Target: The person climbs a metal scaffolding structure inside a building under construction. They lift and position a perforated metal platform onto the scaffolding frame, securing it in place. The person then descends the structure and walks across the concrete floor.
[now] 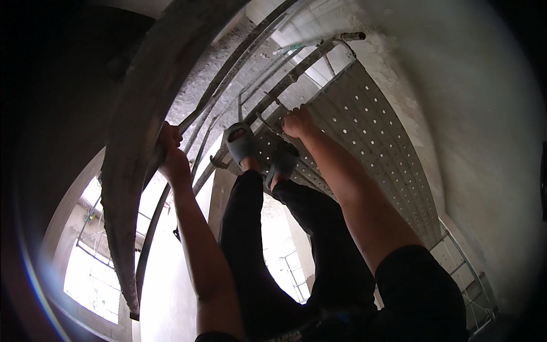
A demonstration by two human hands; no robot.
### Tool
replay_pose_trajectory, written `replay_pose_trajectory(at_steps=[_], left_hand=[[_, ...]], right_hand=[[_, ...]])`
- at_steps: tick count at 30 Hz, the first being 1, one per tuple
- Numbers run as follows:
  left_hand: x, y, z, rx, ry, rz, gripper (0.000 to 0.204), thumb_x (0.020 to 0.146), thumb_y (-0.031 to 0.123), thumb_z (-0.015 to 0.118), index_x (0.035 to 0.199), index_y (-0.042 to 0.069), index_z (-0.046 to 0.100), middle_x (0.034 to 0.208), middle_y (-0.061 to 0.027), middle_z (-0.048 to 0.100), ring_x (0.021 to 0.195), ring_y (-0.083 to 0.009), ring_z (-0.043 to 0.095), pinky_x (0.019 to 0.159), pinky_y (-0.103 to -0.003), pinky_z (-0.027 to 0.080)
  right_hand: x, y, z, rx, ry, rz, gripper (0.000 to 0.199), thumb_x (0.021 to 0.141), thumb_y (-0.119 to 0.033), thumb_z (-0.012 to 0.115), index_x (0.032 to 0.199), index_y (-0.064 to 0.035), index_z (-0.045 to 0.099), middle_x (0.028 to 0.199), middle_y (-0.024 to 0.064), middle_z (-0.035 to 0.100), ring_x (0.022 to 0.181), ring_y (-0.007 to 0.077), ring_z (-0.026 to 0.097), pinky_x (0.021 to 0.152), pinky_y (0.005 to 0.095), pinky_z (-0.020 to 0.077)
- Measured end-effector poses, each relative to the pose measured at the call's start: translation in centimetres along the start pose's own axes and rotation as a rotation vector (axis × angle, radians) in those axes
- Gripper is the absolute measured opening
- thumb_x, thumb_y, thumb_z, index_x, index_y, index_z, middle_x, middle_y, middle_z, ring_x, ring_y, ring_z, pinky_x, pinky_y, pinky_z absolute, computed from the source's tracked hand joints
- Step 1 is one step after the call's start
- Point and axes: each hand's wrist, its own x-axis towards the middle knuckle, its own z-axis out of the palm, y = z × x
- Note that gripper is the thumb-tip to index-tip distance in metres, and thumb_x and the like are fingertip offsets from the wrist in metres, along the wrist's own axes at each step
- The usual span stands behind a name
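Far left is dark; below it a bright arched window opening [94,273] w/ scaffold bars showing through, lots of open air under the person.

Next, a thick grey curved pipe [134,142], plaster-crusted, sweeps from top centre down to lower left and ends in free space. Left hand [170,155] is wrapped round its inner edge, grip closed on the pipe, forearm coming up from the bottom edge.

Just right of that, thinner scaffold tubes [228,80] run diagonally, gaps between them narrow. Rough grey wall behind them.

Centre: legs in black trousers [250,239] hang over the drop; both feet in grey-blue slippers [242,143] rest at the near edge of the plank, beside the tubes.

Right hand [297,121] sits at the plank's near-left edge by a metal hook, fingers curled; grip looks closed on the edge or a bar there, can't tell which.

Perforated metal plank [370,137]: pale grey, rows of small round holes, dusty, stretches from top centre to lower right. Its right edge runs close along the white plastered wall [473,125], little room between. Lower right, a ladder-like frame [464,273] below the plank.

No labels or signs visible.
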Motion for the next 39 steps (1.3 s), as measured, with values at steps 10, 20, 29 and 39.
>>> replay_pose_trajectory(at_steps=[10,20,29,39], left_hand=[[1.2,-1.5,0.2,-0.001,-0.032,-0.031,0.036,0.099,0.022,0.055,0.068,0.006,0.054,0.063,-0.0007,0.053,0.062,-0.0104,0.043,0.064,-0.029,0.034],[1.6,-3.3,-0.5,0.021,-0.073,-0.06,0.035,0.099,0.024,0.054,0.071,0.005,0.055,0.065,-0.002,0.054,0.065,-0.0116,0.046,0.067,-0.031,0.035],[0.1,-9.5,0.0,0.153,-0.017,0.018,0.028,0.098,0.021,0.055,0.077,0.003,0.058,0.072,-0.0071,0.056,0.071,-0.0181,0.05,0.066,-0.034,0.038],[-0.6,-11.6,2.8,0.178,-0.013,-0.151,0.03,0.09,0.027,0.065,0.097,-0.002,0.061,0.094,-0.0213,0.063,0.098,-0.0397,0.059,0.083,-0.049,0.047]], right_hand=[[2.6,1.1,2.3,-0.019,-0.036,0.032,0.033,0.089,-0.031,0.049,0.097,-0.0147,0.077,0.108,0.0075,0.072,0.107,0.0228,0.064,0.099,0.0442,0.0351],[2.2,0.4,1.9,-0.001,-0.084,0.048,0.041,0.094,-0.04,0.046,0.104,-0.0127,0.074,0.12,0.01,0.067,0.117,0.0259,0.058,0.106,0.0474,0.0331],[-7.7,-6.0,-17.2,1.498,-0.1,-0.412,0.061,0.09,-0.034,0.07,0.136,-0.001,0.048,0.132,0.0175,0.056,0.123,0.028,0.055,0.098,0.0373,0.0474],[-10.9,-18.3,-30.7,2.812,0.087,-0.167,0.037,0.094,-0.042,0.059,0.102,-0.0068,0.052,0.09,0.0081,0.053,0.087,0.0244,0.056,0.089,0.0442,0.0461]])
